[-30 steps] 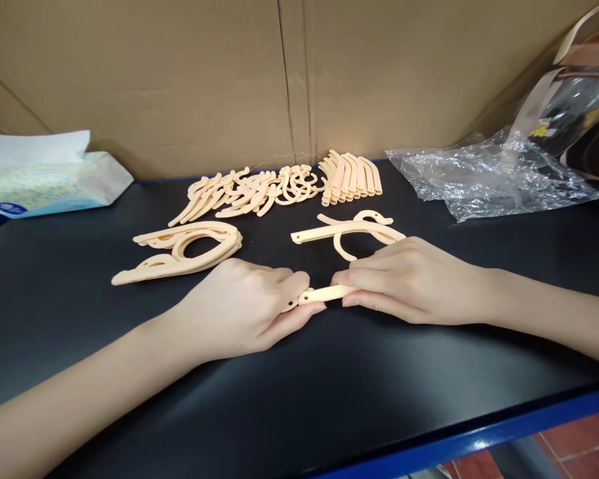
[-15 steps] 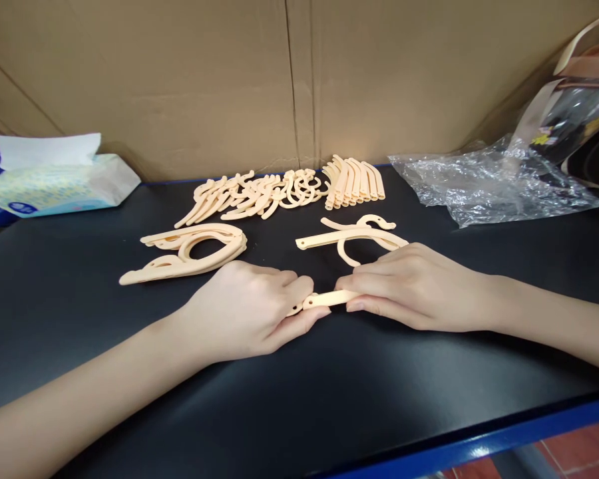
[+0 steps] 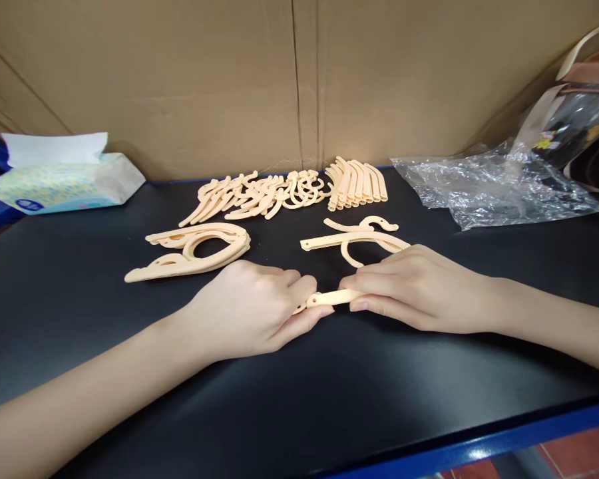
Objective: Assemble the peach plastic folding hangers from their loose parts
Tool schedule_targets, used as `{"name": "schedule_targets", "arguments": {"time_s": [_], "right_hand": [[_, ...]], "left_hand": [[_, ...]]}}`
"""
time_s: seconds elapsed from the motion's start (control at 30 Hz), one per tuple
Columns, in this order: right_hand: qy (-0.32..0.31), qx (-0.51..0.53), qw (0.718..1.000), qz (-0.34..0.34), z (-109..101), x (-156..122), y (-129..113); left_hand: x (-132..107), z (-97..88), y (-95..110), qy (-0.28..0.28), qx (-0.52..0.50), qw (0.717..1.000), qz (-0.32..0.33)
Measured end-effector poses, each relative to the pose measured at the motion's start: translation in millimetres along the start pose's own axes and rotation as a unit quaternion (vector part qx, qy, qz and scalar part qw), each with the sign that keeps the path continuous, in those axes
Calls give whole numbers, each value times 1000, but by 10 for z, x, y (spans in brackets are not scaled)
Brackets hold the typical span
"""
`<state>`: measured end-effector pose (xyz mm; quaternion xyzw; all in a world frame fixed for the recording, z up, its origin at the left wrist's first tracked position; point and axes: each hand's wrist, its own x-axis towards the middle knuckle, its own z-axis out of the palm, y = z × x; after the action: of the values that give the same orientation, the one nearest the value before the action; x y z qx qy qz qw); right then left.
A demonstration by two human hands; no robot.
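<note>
My left hand [image 3: 252,309] and my right hand [image 3: 414,286] meet at the middle of the black table [image 3: 299,386]. Both pinch the ends of a cream plastic hanger arm [image 3: 332,297] that lies between their fingertips; most of the piece is hidden under my fingers. Just behind my right hand lies a hanger hook with an arm [image 3: 354,238]. A stack of assembled folded hangers [image 3: 192,249] rests to the left of my left hand.
Loose cream hooks and arms [image 3: 259,193] and a row of straight arms [image 3: 357,181] lie at the back near the cardboard wall [image 3: 229,80]. A tissue pack [image 3: 64,179] sits far left, crumpled clear plastic bags [image 3: 494,189] far right. The table's blue edge [image 3: 479,449] runs near me.
My hands hold the same piece in the same grip; the view has shifted slightly, with no visible movement of the parts.
</note>
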<state>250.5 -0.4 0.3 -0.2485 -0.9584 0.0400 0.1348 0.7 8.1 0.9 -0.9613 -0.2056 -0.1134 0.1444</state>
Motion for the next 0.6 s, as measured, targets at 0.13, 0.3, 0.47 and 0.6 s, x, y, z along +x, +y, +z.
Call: {"name": "schedule_targets", "arguments": {"time_s": [0.13, 0.3, 0.47, 0.6], "right_hand": [[-3, 8, 1000, 3, -3, -4, 1], [-1, 12, 1000, 1, 13, -18, 5], [-2, 20, 1000, 2, 14, -10, 6], [-13, 28, 999, 7, 6, 6, 10]], "left_hand": [[6, 11, -2, 3, 6, 1000, 1], [-1, 18, 1, 11, 13, 1000, 4], [6, 15, 8, 13, 15, 1000, 4], [10, 16, 6, 11, 13, 1000, 4]]}}
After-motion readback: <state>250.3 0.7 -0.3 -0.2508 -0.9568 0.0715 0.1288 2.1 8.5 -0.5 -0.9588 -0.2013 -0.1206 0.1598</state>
